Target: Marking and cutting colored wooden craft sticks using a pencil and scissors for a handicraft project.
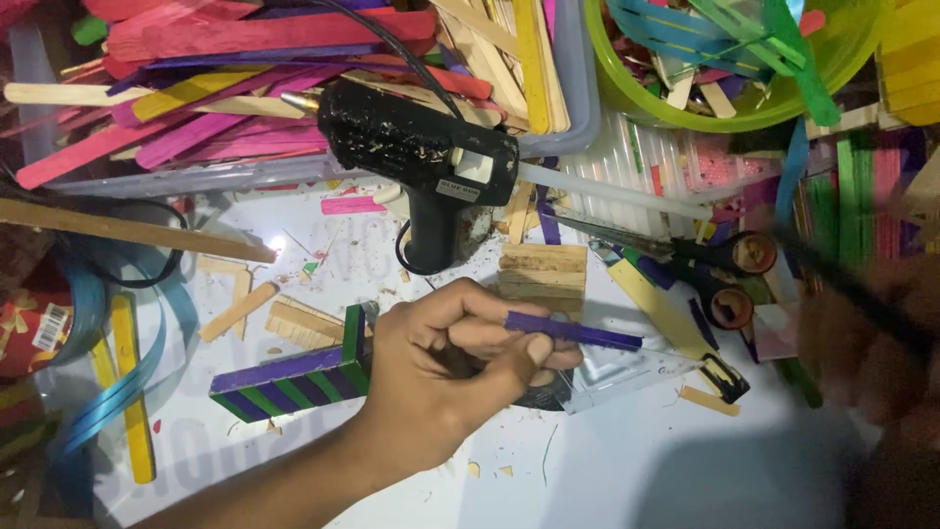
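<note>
Firmly, left hand (441,377) pinches purple stick (573,333) (jutting right).

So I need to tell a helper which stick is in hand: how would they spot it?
Start at the black glue gun in the middle of the white table. Just below it, the left hand pinches a short purple stick. Unlike the loose sticks around, it is lifted and points right.

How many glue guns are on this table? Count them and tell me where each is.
1. The black glue gun lies at the middle top, nozzle resting on the tray of coloured sticks, above the left hand. Clutter may hide others.
</note>
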